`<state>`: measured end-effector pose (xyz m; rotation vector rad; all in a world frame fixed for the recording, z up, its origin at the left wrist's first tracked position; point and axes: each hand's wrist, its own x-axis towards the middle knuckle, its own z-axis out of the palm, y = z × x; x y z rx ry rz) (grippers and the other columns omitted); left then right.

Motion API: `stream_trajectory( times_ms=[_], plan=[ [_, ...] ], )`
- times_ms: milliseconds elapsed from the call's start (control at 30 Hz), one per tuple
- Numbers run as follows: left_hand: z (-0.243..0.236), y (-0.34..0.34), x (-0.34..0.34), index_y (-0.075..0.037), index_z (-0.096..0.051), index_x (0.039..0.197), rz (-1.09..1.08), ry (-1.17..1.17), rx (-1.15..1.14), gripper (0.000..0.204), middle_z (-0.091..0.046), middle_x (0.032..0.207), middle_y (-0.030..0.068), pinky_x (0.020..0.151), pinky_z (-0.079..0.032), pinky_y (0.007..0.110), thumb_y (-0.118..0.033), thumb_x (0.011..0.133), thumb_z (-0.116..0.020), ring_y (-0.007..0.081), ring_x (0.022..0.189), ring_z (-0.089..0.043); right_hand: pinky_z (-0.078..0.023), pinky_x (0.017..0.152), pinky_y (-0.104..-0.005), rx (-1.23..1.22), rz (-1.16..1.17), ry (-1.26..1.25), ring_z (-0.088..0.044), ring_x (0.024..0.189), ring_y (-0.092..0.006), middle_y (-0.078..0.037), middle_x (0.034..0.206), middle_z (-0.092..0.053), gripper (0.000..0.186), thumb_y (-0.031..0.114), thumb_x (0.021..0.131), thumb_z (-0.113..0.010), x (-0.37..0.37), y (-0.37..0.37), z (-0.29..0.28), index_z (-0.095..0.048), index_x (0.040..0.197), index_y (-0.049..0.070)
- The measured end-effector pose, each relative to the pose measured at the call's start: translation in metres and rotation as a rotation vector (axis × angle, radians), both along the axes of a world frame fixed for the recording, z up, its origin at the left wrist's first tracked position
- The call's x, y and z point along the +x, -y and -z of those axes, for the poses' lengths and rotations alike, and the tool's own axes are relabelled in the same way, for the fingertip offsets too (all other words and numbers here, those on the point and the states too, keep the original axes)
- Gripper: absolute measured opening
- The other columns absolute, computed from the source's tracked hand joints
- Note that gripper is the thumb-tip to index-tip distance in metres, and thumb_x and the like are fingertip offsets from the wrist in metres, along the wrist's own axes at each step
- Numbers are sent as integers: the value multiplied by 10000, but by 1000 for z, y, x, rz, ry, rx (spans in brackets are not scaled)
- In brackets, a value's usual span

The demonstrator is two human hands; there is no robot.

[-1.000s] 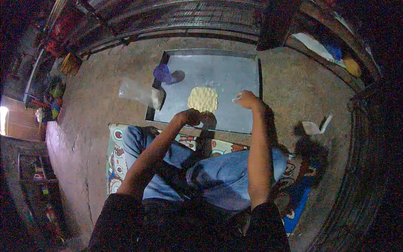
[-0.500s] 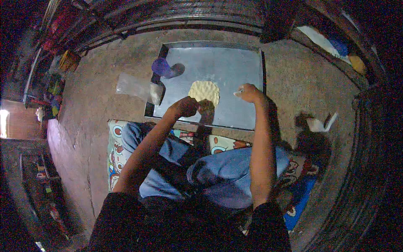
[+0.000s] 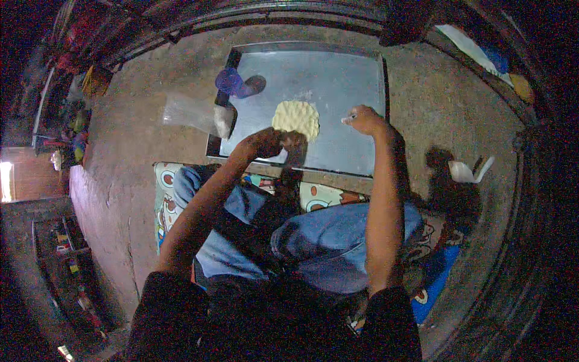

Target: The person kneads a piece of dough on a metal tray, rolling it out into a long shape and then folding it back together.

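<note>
Your 2 forearms reach forward from the lower edge over your blue-trousered knees. Your left hand (image 3: 265, 142) is bent at the wrist, fingers curled in a clenched grip at the near-left edge of the pale yellow dough (image 3: 295, 117); whether it pinches dough, cannot tell. Your right hand (image 3: 365, 119) hovers just right of the dough, fingers loosely curled, grip holding nothing visible. Against 0.5 s ago, the left hand has closed in on the dough; the right sits about the same. Dough lies flat near the middle of the grey metal sheet (image 3: 338, 78) on the earthen floor (image 3: 151, 163). A purple cup (image 3: 229, 81) stands at the sheet's far-left corner, contents hidden. A clear plastic bag (image 3: 196, 114) with something pale inside lies at the left edge. A white scoop (image 3: 467, 172) lies well apart, right.
</note>
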<state>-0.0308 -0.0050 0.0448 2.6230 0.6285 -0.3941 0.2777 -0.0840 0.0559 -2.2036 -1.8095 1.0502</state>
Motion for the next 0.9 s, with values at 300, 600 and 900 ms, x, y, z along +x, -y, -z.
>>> stream_trajectory(
  times_ms=[300, 600, 900],
  plan=[
    [1, 18, 14, -57, -488, 1227, -37, -412, -150, 556, -473, 1295, 189, 991, -379, 427, -342, 775, -643, 339, 1186, -459, -463, 855, -407, 59, -139, 34, -594, 986, -336, -197, 1045, -623, 469, 398, 771, -671, -6, 1, -8, -621, 1053, 27],
    [21, 11, -4, -67, -550, 1126, 28, -342, 78, 423, -595, 1104, 187, 974, -377, 442, -300, 778, -608, 334, 1040, -556, -464, 846, -413, 52, -107, 13, -595, 960, -358, -196, 1047, -623, 452, 399, 781, -646, 1, 6, 8, -622, 1051, 37],
    [15, -13, -6, -59, -581, 976, 70, 25, -59, 267, -629, 835, 190, 697, -481, 450, -256, 800, -548, 366, 767, -602, -454, 882, -409, 38, -65, 38, -578, 1027, -337, -196, 1090, -609, 509, 426, 776, -650, 3, 1, 9, -608, 1082, 21]
  ],
)
